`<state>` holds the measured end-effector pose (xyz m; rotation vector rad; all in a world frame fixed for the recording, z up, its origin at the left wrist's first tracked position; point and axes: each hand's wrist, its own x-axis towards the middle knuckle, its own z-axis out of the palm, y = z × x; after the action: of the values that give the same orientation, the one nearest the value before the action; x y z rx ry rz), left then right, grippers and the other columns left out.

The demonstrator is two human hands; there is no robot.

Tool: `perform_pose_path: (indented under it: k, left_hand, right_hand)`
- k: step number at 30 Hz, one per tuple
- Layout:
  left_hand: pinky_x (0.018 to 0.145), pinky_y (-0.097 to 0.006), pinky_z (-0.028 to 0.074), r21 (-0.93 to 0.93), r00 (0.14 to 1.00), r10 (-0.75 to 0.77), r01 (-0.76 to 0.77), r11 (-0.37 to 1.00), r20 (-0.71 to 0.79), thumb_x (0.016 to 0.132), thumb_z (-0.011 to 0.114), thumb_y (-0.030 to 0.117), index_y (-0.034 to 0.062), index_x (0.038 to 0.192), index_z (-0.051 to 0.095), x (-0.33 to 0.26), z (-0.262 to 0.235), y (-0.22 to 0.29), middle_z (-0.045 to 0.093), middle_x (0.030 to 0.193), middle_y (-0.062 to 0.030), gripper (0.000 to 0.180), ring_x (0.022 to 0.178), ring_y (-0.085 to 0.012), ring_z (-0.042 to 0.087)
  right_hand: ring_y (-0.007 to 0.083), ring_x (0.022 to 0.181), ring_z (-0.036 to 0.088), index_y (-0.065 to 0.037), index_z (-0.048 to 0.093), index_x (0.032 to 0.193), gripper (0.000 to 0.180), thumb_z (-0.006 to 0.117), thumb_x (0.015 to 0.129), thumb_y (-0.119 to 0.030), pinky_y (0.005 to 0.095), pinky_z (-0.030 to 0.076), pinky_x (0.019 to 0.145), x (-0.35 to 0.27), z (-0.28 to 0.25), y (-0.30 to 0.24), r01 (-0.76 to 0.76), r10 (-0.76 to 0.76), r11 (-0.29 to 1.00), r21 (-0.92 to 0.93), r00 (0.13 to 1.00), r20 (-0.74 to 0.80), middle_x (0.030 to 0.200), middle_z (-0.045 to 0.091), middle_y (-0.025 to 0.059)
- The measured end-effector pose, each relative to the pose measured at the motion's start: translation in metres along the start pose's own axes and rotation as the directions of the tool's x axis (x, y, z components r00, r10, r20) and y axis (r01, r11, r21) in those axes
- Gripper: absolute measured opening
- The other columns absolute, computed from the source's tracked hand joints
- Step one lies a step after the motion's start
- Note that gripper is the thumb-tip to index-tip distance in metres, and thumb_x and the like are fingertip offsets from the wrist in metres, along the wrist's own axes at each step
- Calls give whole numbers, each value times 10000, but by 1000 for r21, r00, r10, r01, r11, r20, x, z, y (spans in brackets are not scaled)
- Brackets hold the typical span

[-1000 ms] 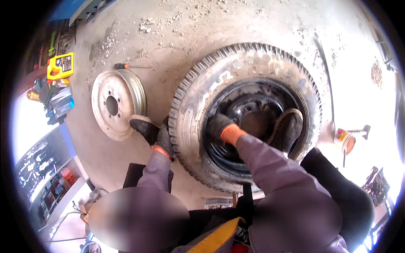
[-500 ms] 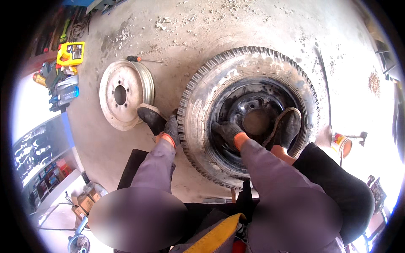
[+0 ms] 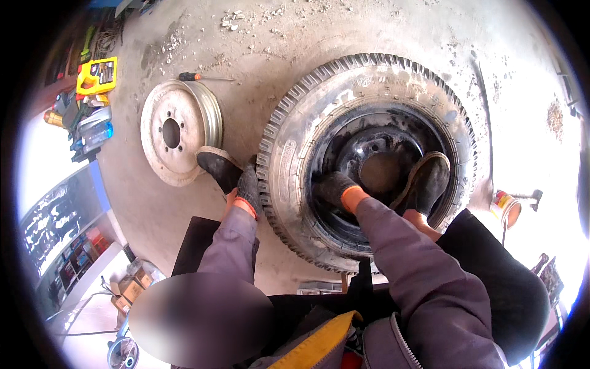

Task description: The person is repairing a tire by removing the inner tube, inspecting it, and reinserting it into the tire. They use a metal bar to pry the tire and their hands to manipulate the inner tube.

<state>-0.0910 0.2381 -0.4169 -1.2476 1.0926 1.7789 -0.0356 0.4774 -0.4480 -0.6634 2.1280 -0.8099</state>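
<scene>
A large tire (image 3: 287,184) mounted on a black steel rim (image 3: 376,140) lies on its side in front of me. My left hand (image 3: 247,187), in a dark glove with an orange cuff, grips the tire's outer tread on the left; its fingertips are hidden by the tire. My right hand (image 3: 334,188), gloved the same way, reaches inside the rim and curls at the tire's left inner edge, where shadow partly hides the fingers. My right shoe (image 3: 429,183) rests on the rim, while my left shoe (image 3: 219,167) stands between the tire and a bare pale wheel rim (image 3: 161,136).
A screwdriver (image 3: 192,77) lies beyond the pale rim. To the right are a long dark bar (image 3: 485,117), a can (image 3: 505,208) and a hammer (image 3: 536,200). A yellow tool case (image 3: 98,75) and other tools sit at far left. Gravel is scattered at the far side.
The tire looks larger and its far edge sits higher in view. My right hand and right shoe have shifted slightly rightward in the picture. Both hands keep their places on the tire.
</scene>
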Motion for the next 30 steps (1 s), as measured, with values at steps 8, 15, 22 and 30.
perform_pose_path:
  k: [8, 15, 22, 30]
  left_hand:
    - [872, -407, 525, 53, 992, 42, -36, 998, -120, 987, 397, 463, 144, 1132, 689, -3, 8, 1, 709, 1069, -63, 456, 954, -234, 657]
    - [863, -458, 499, 986, 737, 665, -168, 7, 121, 906, 528, 352, 20, 1196, 639, -7, 7, 55, 683, 1053, -210, 455, 954, -387, 657]
    - [985, -421, 416, 357, 503, 78, -486, -798, 861, 853, 547, 167, 61, 1024, 680, -98, 161, 17, 647, 1055, -152, 241, 1043, -322, 586]
    - [993, -483, 371, -369, 686, -490, -331, -869, 538, 906, 499, 231, 120, 987, 747, -55, 163, -14, 700, 1013, -73, 284, 1023, -277, 613]
  right_hand:
    - [341, 1041, 670, -83, 749, 1033, 280, 575, 843, -190, 435, 532, 878, 10, -26, -24, -518, 515, 844, 137, 855, 60, 1082, 697, 190]
    - [343, 1027, 672, -81, 731, 1088, 328, 555, 874, -257, 441, 525, 886, 20, 23, -5, -339, 341, 937, 84, 940, -14, 1077, 706, 171]
    - [385, 1061, 630, -35, 699, 1101, 365, 555, 904, -307, 446, 480, 919, -30, 15, -16, -298, 642, 588, 752, 737, -210, 1012, 691, 238]
    - [361, 1076, 627, -154, 630, 1214, 391, 460, 973, -410, 444, 500, 894, -64, -34, -19, -395, 436, 862, 318, 897, -68, 1142, 663, 174]
